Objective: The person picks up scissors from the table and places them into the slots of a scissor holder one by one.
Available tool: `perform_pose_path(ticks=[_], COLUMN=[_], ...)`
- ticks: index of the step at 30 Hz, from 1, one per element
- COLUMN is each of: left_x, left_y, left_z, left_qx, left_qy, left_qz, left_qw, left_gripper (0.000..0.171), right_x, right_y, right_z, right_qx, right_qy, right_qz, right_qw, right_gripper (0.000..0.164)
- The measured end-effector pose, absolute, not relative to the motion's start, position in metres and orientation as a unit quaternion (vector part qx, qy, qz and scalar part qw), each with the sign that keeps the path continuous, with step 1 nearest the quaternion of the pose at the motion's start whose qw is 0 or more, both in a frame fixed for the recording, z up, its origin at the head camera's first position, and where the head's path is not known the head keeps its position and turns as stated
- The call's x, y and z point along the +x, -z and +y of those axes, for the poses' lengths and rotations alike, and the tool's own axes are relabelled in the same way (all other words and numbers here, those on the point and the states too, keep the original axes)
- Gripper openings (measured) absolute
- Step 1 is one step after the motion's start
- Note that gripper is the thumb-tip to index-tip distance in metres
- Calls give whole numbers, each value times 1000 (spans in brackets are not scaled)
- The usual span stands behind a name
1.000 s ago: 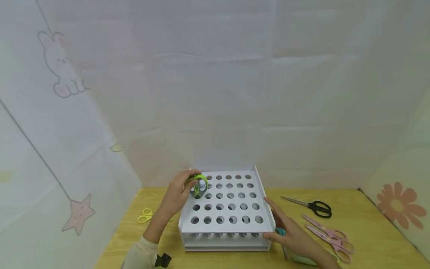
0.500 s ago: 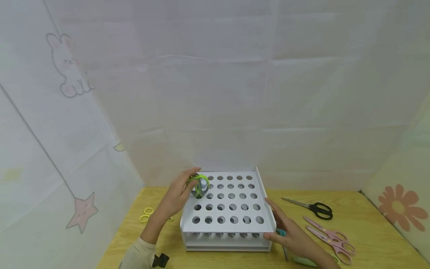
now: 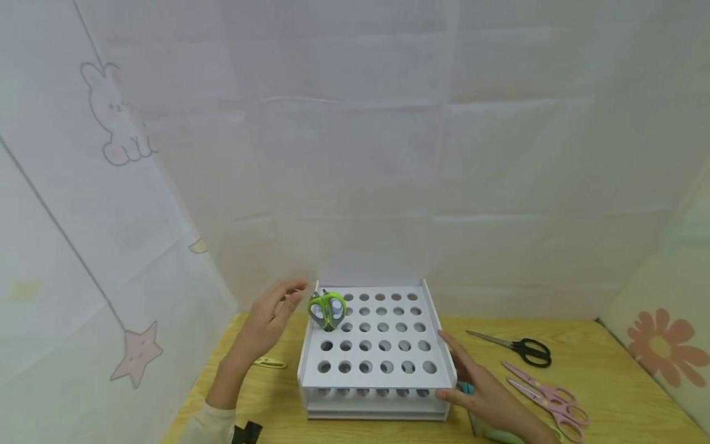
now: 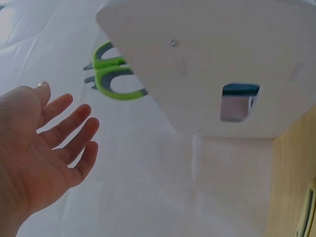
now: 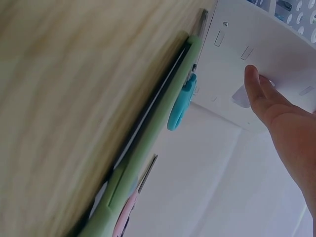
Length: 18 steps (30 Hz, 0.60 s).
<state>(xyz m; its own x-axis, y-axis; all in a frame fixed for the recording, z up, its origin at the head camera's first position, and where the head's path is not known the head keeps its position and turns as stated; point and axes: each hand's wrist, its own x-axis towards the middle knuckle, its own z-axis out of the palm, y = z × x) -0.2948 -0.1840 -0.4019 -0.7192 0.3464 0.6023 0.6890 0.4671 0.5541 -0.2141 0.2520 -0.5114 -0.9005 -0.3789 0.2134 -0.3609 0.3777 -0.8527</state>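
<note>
A pair of green-and-grey scissors (image 3: 327, 309) stands handles-up in a hole near the left back of the white rack (image 3: 374, 356). In the left wrist view, the scissors' handles (image 4: 116, 74) stick out past the rack's side panel (image 4: 197, 64). My left hand (image 3: 269, 320) is just left of them, apart, its fingers loosely spread and holding nothing. My right hand (image 3: 479, 388) rests against the rack's right side, thumb at the front corner. In the right wrist view, that hand's fingers (image 5: 256, 91) lie fairly straight on the side panel by its slot.
Black-handled scissors (image 3: 529, 350) and two pink pairs of scissors (image 3: 554, 407) lie on the wooden table (image 3: 621, 394) to the right. Beside the rack are a teal handle (image 5: 181, 102) and a long light-green handle (image 5: 148, 133). A yellow item (image 3: 270, 362) lies left, partly behind my forearm.
My left hand has let go of the green-and-grey scissors and moved off to the left. The scissors stay standing in the rack. My right hand keeps its place.
</note>
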Motion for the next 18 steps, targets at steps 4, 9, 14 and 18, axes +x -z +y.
perform_pose_path(ticks=[4, 9, 14, 18], left_x=[-292, -291, -292, -291], left_y=[399, 409, 433, 450], left_z=[-197, -220, -247, -269], left_qx=[-303, -287, -266, -238], left_qy=[396, 358, 316, 294], left_qz=[-842, -871, -900, -917], left_qw=[208, 176, 143, 126], left_gripper=[36, 38, 39, 44], right_x=[-214, -213, -213, -213], right_y=[511, 510, 509, 509], right_z=[253, 253, 253, 253], right_qx=[-226, -223, -219, -219], right_qy=[511, 514, 515, 517], right_qz=[829, 828, 829, 827], right_qw=[11, 11, 13, 18], right_gripper=[93, 92, 93, 93])
